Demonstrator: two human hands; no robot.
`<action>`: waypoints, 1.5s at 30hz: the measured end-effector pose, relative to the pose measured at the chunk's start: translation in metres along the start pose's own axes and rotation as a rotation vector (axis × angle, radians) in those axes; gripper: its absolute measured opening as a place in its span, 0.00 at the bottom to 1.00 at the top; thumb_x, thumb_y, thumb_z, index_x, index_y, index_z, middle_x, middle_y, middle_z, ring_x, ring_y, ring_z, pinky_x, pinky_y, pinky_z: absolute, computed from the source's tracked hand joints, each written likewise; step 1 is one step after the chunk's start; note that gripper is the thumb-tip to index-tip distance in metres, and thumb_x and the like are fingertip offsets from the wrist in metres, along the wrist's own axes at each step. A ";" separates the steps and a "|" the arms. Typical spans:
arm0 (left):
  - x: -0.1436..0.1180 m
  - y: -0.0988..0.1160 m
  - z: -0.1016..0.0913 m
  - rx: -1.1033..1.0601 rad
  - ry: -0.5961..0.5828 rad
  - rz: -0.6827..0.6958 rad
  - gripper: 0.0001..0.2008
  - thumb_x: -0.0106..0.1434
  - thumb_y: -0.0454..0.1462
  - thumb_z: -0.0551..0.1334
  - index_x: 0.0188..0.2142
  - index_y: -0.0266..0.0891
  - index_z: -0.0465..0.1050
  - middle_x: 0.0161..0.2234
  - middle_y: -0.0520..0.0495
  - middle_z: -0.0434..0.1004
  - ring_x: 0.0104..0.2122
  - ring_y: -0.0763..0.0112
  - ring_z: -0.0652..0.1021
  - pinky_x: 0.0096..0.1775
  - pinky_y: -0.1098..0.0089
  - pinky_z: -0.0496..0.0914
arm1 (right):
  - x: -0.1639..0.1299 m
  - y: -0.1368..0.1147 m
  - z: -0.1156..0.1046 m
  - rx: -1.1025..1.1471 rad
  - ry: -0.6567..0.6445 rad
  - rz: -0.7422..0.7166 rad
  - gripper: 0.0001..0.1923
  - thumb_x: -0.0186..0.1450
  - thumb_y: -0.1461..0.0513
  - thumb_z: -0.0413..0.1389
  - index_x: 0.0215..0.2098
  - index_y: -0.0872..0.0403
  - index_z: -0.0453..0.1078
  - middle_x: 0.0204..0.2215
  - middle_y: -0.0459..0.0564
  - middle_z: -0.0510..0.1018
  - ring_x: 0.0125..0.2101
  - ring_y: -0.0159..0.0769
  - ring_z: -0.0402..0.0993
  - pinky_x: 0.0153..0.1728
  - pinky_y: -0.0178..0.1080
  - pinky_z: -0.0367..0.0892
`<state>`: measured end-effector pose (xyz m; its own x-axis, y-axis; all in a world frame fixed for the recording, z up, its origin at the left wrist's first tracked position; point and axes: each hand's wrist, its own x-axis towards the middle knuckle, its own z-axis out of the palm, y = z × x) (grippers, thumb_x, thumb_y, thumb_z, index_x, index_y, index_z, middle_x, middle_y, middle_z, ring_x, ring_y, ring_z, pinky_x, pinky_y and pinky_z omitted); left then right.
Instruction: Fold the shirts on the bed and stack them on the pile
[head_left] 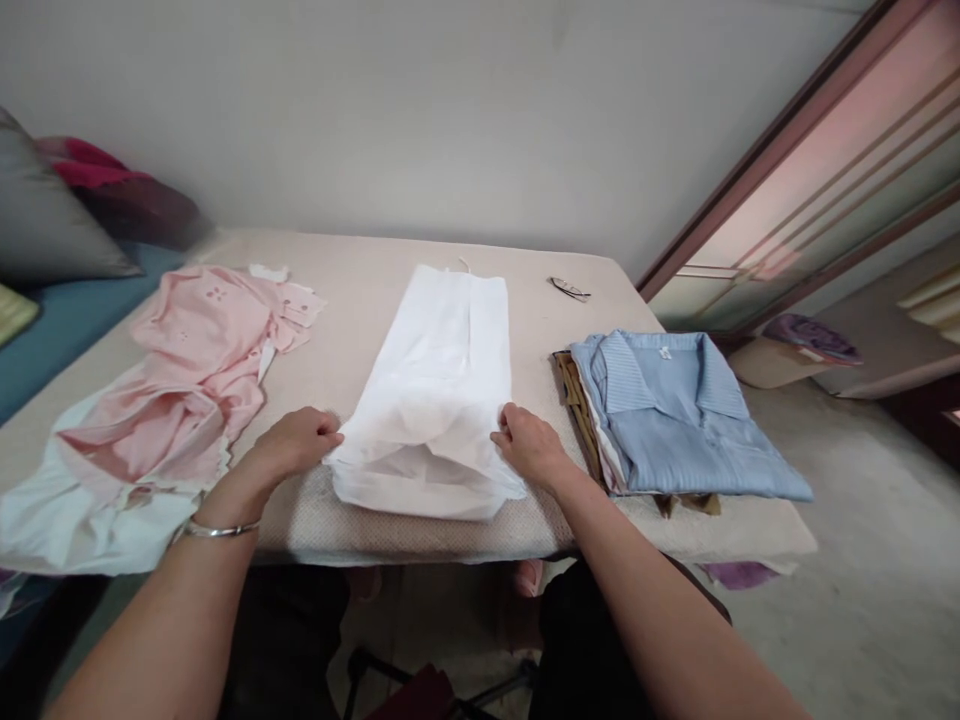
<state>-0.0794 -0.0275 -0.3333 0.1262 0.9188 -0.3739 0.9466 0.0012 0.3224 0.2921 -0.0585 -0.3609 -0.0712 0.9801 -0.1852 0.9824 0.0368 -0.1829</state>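
A white folded garment (442,370) lies lengthwise across the middle of the table, narrow at the far end. Its near end gapes in loose, wrinkled folds by the table's front edge. At the left near corner, my left hand (296,440) is closed, pinching the cloth's edge; a silver bangle circles that wrist. On the opposite side, the curled fingers of my right hand (525,440) grip the other edge at about the same height. The garment's exact kind cannot be told.
Crumpled pink clothing (202,330) and white cloth (97,530) lie at left. A stack topped by a folded blue shirt (675,430) sits at right, with eyeglasses (569,289) behind. A grey cushion (52,210) rests far left; a bin (780,355) stands on the floor.
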 end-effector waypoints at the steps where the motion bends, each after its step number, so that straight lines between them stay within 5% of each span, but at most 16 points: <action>1: 0.003 0.002 0.000 0.049 0.038 -0.016 0.15 0.58 0.44 0.58 0.20 0.40 0.68 0.22 0.49 0.71 0.25 0.67 0.69 0.28 0.69 0.55 | 0.000 0.000 0.000 -0.002 -0.006 0.001 0.11 0.70 0.56 0.54 0.47 0.53 0.65 0.45 0.55 0.78 0.42 0.42 0.76 0.38 0.39 0.61; 7: 0.018 0.023 0.004 0.068 0.175 -0.060 0.22 0.68 0.48 0.49 0.28 0.40 0.75 0.33 0.40 0.80 0.34 0.61 0.77 0.32 0.67 0.59 | -0.001 0.000 0.001 -0.024 0.000 -0.008 0.10 0.70 0.57 0.53 0.47 0.53 0.65 0.44 0.56 0.77 0.42 0.43 0.76 0.37 0.40 0.60; 13: 0.026 0.041 0.021 0.008 0.226 -0.202 0.20 0.66 0.53 0.55 0.34 0.39 0.74 0.39 0.40 0.81 0.38 0.58 0.77 0.35 0.66 0.61 | 0.000 -0.001 0.002 -0.031 0.017 -0.021 0.09 0.70 0.58 0.54 0.45 0.53 0.64 0.43 0.55 0.78 0.40 0.43 0.77 0.34 0.39 0.59; 18: 0.032 0.039 0.024 -0.030 0.223 -0.215 0.09 0.63 0.42 0.59 0.32 0.40 0.73 0.38 0.43 0.80 0.38 0.63 0.76 0.36 0.68 0.62 | -0.001 -0.002 0.001 -0.043 0.000 -0.011 0.08 0.71 0.58 0.53 0.45 0.53 0.64 0.44 0.55 0.78 0.40 0.43 0.78 0.34 0.40 0.59; 26: 0.029 0.037 0.015 -0.007 0.237 -0.239 0.11 0.65 0.42 0.58 0.38 0.38 0.74 0.41 0.41 0.80 0.41 0.59 0.77 0.40 0.65 0.67 | -0.001 -0.002 0.002 -0.066 -0.008 -0.023 0.09 0.71 0.58 0.53 0.46 0.53 0.65 0.42 0.55 0.78 0.39 0.44 0.78 0.32 0.40 0.58; 30: 0.020 0.049 0.025 0.103 0.468 0.054 0.23 0.72 0.46 0.50 0.59 0.33 0.64 0.58 0.31 0.70 0.58 0.52 0.71 0.54 0.58 0.66 | -0.002 -0.001 0.000 -0.066 0.007 -0.023 0.09 0.70 0.57 0.53 0.46 0.53 0.66 0.42 0.55 0.79 0.39 0.44 0.77 0.33 0.40 0.57; 32: 0.017 0.051 0.033 0.181 0.416 0.240 0.27 0.73 0.46 0.49 0.65 0.34 0.57 0.66 0.30 0.60 0.65 0.51 0.63 0.60 0.55 0.61 | -0.002 -0.002 -0.004 -0.050 0.038 -0.022 0.08 0.71 0.57 0.53 0.44 0.52 0.68 0.42 0.55 0.79 0.39 0.43 0.77 0.33 0.39 0.57; 35: 0.017 0.050 0.042 0.273 0.226 0.278 0.26 0.73 0.45 0.49 0.65 0.36 0.58 0.69 0.33 0.56 0.67 0.49 0.59 0.62 0.49 0.59 | -0.002 -0.005 -0.010 0.003 0.112 -0.018 0.08 0.72 0.57 0.51 0.40 0.51 0.69 0.39 0.52 0.80 0.38 0.41 0.76 0.33 0.39 0.56; 38: 0.016 0.059 0.043 0.251 0.307 0.256 0.24 0.74 0.45 0.47 0.63 0.36 0.61 0.67 0.32 0.60 0.67 0.50 0.61 0.63 0.46 0.57 | -0.007 -0.015 -0.013 0.092 0.157 -0.060 0.09 0.73 0.57 0.50 0.38 0.50 0.69 0.36 0.49 0.80 0.36 0.38 0.75 0.33 0.38 0.57; 40: 0.013 0.071 0.045 0.184 0.383 0.365 0.27 0.73 0.47 0.48 0.64 0.32 0.59 0.66 0.30 0.61 0.67 0.51 0.61 0.65 0.49 0.55 | -0.013 -0.025 -0.010 0.145 0.162 -0.121 0.10 0.73 0.55 0.50 0.38 0.50 0.69 0.35 0.48 0.79 0.34 0.36 0.74 0.33 0.37 0.57; 45: 0.003 0.096 0.070 0.119 0.302 0.615 0.34 0.65 0.37 0.58 0.67 0.24 0.53 0.69 0.27 0.54 0.69 0.52 0.56 0.67 0.55 0.55 | -0.027 -0.048 0.002 0.108 0.138 -0.325 0.20 0.67 0.45 0.57 0.43 0.51 0.69 0.41 0.51 0.76 0.39 0.39 0.73 0.35 0.38 0.60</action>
<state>0.0322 -0.0526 -0.3642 0.5787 0.8081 0.1100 0.7576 -0.5826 0.2943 0.2467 -0.0870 -0.3494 -0.3456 0.9379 0.0296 0.8879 0.3370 -0.3133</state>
